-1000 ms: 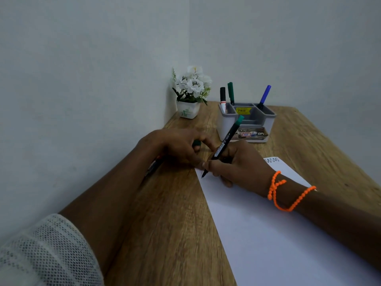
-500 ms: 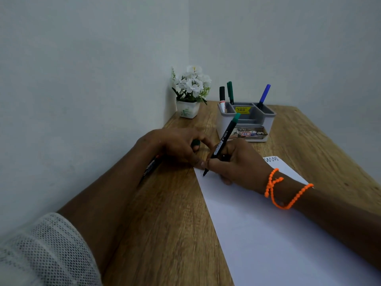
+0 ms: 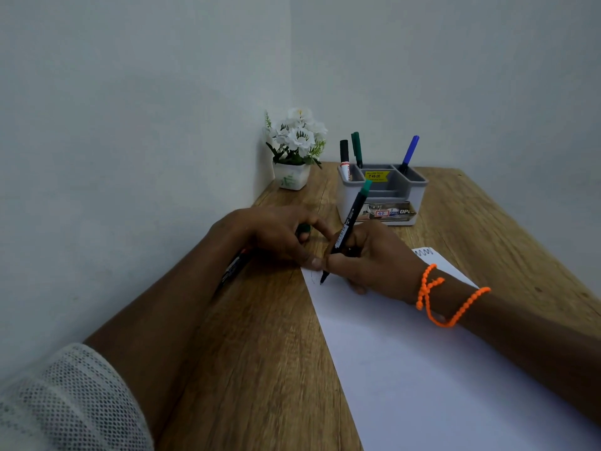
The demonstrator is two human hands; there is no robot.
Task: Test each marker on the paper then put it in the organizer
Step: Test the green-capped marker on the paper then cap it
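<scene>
Three markers [image 3: 356, 148] stand in organizer [image 3: 383, 193] beside flowerpot [image 3: 292, 179].

My slim black marker with a green end [image 3: 349, 226] leans tilted, its uncapped tip touching the near-left corner of the white sheet of paper [image 3: 422, 369], which lies flat on the wooden worktop [image 3: 260, 369]. The grey-and-white plastic organizer [image 3: 383, 196] stands beyond, holding a black marker [image 3: 344, 154] and a green marker [image 3: 356, 148] at left, a blue marker [image 3: 410, 153] at right.
</scene>
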